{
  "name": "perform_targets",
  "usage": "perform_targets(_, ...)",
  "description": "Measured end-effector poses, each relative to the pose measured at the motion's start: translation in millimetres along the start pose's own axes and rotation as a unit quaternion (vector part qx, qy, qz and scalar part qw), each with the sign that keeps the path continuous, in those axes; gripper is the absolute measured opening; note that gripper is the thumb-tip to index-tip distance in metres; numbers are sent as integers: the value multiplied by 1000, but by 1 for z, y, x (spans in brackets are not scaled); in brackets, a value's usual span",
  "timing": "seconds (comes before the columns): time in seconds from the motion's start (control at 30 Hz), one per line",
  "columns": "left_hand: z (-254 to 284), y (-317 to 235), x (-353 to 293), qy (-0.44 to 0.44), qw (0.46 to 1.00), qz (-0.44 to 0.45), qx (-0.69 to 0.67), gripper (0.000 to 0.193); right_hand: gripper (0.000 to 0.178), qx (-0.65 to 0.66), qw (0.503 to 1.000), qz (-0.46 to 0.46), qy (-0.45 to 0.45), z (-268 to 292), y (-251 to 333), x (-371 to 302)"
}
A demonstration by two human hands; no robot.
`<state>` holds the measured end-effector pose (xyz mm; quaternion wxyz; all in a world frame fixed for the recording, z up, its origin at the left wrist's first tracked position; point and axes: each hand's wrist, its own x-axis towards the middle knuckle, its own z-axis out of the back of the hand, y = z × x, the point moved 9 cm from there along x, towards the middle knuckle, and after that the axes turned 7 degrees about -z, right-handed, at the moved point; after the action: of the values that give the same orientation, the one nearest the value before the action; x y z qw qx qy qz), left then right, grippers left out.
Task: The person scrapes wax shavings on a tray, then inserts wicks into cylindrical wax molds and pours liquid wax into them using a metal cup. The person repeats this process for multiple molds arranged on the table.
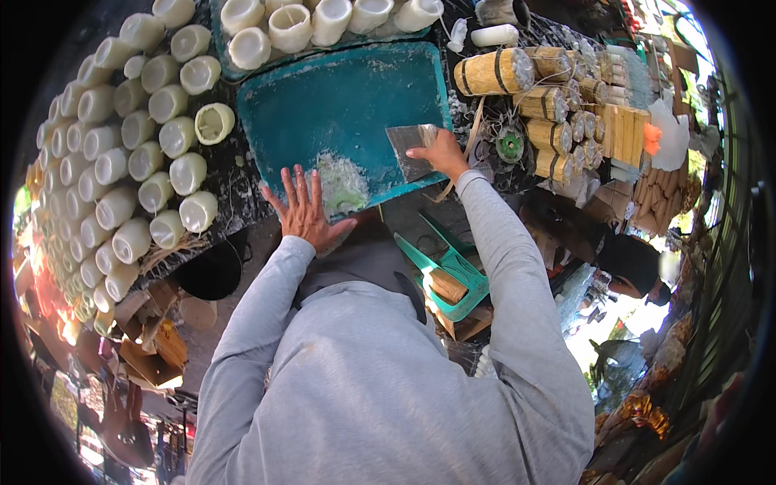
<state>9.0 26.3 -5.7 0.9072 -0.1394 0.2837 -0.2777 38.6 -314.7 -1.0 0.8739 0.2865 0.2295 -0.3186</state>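
A shallow teal tray (356, 85) lies before me, its bottom smeared with white residue. Near its front edge is a small heap of white, wax-like flakes (347, 176). My left hand (309, 208) is spread flat at the tray's near-left edge, fingers apart and tipped with white bits, just beside the flakes. At the tray's right side my right hand (443, 153) grips a flat, rectangular grey scraper (409, 155) by its right end, thumb on top. The scraper is tilted over the tray; whether it touches the bottom, I cannot tell.
Rows of whitish wax cups (141, 125) crowd the left table. More cups (330, 23) stand in a second tray behind. Right of the tray lie yellowish cylinders with black bands (493, 71) and a green round spool (509, 145). A green plastic stool (457, 279) stands below the table edge.
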Motion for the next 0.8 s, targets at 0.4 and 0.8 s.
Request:
perform_targets(0.4, -13, -3, 11, -74, 995, 69, 24, 137, 46, 104, 992, 72, 8, -16, 30, -17)
perform_targets(0.8, -8, -8, 11, -91, 987, 108, 71, 135, 34, 138, 975, 165, -62, -15, 14, -31)
